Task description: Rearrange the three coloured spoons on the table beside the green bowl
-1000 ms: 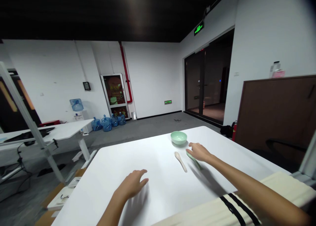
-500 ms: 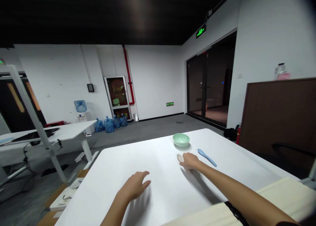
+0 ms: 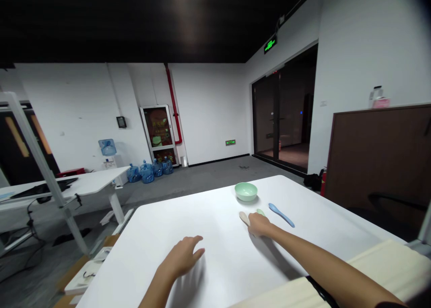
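Right hand (image 3: 261,224): fingers over cream spoon (image 3: 244,217), grip unclear. Left hand (image 3: 182,256): fingers released, above white table (image 3: 215,227).

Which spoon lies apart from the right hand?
The blue spoon: the cream spoon and the green spoon both lie partly under the right hand.

A white table (image 3: 215,258) is carrying a green bowl (image 3: 246,191), with a blue spoon (image 3: 281,214), a cream spoon (image 3: 244,217) and a green spoon (image 3: 260,212) lying nearer.
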